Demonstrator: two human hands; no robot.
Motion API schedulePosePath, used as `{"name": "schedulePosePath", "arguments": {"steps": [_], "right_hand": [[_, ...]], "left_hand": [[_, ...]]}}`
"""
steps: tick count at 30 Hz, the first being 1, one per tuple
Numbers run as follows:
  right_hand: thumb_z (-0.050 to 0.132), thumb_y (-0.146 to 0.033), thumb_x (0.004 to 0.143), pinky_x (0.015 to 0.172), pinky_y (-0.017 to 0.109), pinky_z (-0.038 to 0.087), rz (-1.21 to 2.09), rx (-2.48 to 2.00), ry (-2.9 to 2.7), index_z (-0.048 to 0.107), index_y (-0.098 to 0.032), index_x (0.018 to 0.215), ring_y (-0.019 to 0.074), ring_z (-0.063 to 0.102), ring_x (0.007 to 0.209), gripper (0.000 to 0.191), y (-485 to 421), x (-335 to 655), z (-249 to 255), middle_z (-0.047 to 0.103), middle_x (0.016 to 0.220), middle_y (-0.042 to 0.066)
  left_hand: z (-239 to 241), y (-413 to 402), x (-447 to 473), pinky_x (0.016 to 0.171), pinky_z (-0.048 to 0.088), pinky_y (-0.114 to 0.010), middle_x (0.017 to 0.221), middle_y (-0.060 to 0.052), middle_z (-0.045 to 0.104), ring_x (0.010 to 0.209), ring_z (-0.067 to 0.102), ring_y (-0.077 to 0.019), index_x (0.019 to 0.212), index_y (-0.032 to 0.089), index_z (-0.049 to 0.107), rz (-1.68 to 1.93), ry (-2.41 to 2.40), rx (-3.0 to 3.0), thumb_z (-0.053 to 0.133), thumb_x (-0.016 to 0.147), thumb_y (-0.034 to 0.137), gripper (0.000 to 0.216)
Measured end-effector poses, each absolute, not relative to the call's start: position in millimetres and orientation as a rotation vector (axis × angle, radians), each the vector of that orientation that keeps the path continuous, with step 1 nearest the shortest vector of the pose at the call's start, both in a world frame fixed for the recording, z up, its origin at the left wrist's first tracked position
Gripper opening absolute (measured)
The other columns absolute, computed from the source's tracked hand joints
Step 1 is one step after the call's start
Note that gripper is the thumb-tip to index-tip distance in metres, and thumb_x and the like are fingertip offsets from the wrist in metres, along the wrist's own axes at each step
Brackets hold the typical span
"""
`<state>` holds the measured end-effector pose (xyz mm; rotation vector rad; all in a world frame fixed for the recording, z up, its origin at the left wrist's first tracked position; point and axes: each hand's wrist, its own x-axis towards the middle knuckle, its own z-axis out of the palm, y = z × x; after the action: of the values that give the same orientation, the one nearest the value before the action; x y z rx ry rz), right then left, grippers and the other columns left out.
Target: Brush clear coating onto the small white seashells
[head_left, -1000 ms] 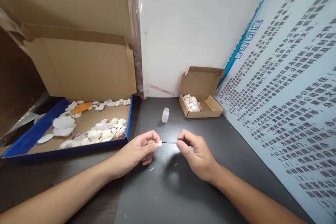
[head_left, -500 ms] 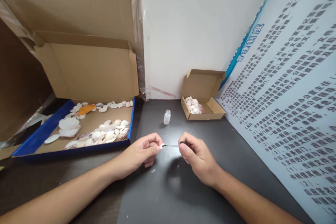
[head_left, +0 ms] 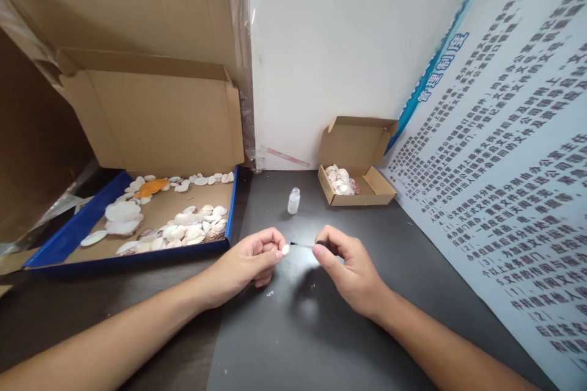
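Observation:
My left hand pinches a small white shell between thumb and fingertips, just above the dark tabletop. My right hand grips a thin brush by its dark handle. The brush tip sits at the shell's right side, close to touching it. A small open bottle stands behind the hands.
A blue-edged cardboard tray holding several shells lies at the left, its lid upright. A small open cardboard box with shells sits at the back right. A printed poster leans along the right side. A white wall is behind.
Both hands stay together at the table's middle. The brush tip moved slightly against the shell; the view shifted a little.

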<state>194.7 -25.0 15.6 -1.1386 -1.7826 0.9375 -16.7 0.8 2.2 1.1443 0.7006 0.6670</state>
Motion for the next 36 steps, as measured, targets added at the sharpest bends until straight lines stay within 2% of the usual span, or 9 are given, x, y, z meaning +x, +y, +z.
{"name": "schedulePosePath", "arguments": {"steps": [3,7,11,15,20,24,28,32,36], "right_hand": [[0.05,-0.043,0.094,0.052,0.024,0.033,1.004,-1.09,-1.783,0.045,-0.021,0.073,0.0105,0.037,0.054,0.031,-24.6,195.8,16.0,0.041,0.06,-0.005],[0.054,-0.043,0.093,0.054,0.024,0.033,0.934,-1.16,-1.789,0.046,-0.021,0.072,0.0108,0.038,0.056,0.031,-23.5,197.4,16.5,0.041,0.061,-0.005],[0.048,-0.045,0.096,0.054,0.024,0.034,1.015,-1.065,-1.784,0.045,-0.021,0.073,0.0106,0.038,0.055,0.033,-22.7,198.4,16.1,0.042,0.061,-0.005],[0.053,-0.043,0.094,0.053,0.024,0.032,0.884,-1.147,-1.833,0.046,-0.021,0.073,0.011,0.039,0.056,0.031,-24.9,197.5,16.2,0.041,0.06,-0.005],[0.05,-0.043,0.095,0.051,0.024,0.032,0.958,-1.059,-1.843,0.045,-0.022,0.072,0.0107,0.038,0.053,0.032,-28.0,195.5,17.3,0.041,0.059,-0.005],[0.053,-0.043,0.094,0.052,0.024,0.032,0.852,-1.147,-1.814,0.046,-0.022,0.072,0.011,0.039,0.055,0.031,-27.3,196.2,16.9,0.041,0.06,-0.005],[0.051,-0.044,0.095,0.052,0.025,0.032,0.952,-1.064,-1.825,0.045,-0.021,0.071,0.0105,0.037,0.054,0.033,-26.8,196.8,17.0,0.041,0.06,-0.005],[0.055,-0.043,0.093,0.053,0.025,0.032,0.861,-1.179,-1.81,0.046,-0.021,0.071,0.0109,0.038,0.056,0.032,-26.7,195.6,17.9,0.041,0.06,-0.005],[0.052,-0.042,0.093,0.053,0.025,0.032,0.938,-1.076,-1.841,0.045,-0.021,0.07,0.0109,0.038,0.055,0.032,-26.8,195.6,18.6,0.041,0.059,-0.005]], "left_hand": [[2.8,0.8,-16.4,0.046,0.027,-0.02,0.057,0.011,0.033,0.047,0.025,-0.0053,0.086,0.02,0.048,0.668,0.711,1.156,0.072,0.081,0.051,0.039],[3.6,0.2,-16.5,0.047,0.028,-0.02,0.057,0.011,0.033,0.047,0.026,-0.0057,0.087,0.02,0.048,0.66,0.725,1.19,0.07,0.082,0.052,0.039],[2.5,0.1,-16.9,0.047,0.027,-0.021,0.057,0.011,0.035,0.047,0.028,-0.0057,0.087,0.02,0.048,0.661,0.728,1.218,0.069,0.084,0.051,0.038],[1.2,0.6,-17.7,0.047,0.028,-0.021,0.058,0.011,0.035,0.047,0.028,-0.0059,0.088,0.02,0.049,0.658,0.722,1.24,0.069,0.084,0.051,0.037],[2.1,0.2,-17.8,0.047,0.028,-0.02,0.059,0.011,0.035,0.048,0.03,-0.006,0.089,0.021,0.049,0.669,0.733,1.269,0.068,0.085,0.05,0.036],[3.1,-0.5,-17.5,0.048,0.028,-0.021,0.059,0.01,0.035,0.048,0.029,-0.006,0.088,0.02,0.049,0.662,0.734,1.276,0.068,0.085,0.051,0.036],[3.9,-0.8,-17.8,0.048,0.028,-0.021,0.06,0.01,0.035,0.049,0.029,-0.0059,0.089,0.02,0.049,0.649,0.735,1.276,0.068,0.086,0.049,0.034],[4.4,-0.3,-18.1,0.048,0.028,-0.021,0.061,0.01,0.036,0.049,0.029,-0.006,0.088,0.02,0.049,0.65,0.74,1.286,0.067,0.086,0.048,0.034],[4.1,0.3,-18.4,0.048,0.028,-0.021,0.059,0.01,0.035,0.049,0.029,-0.0063,0.088,0.02,0.051,0.632,0.732,1.282,0.067,0.087,0.046,0.031]]}}
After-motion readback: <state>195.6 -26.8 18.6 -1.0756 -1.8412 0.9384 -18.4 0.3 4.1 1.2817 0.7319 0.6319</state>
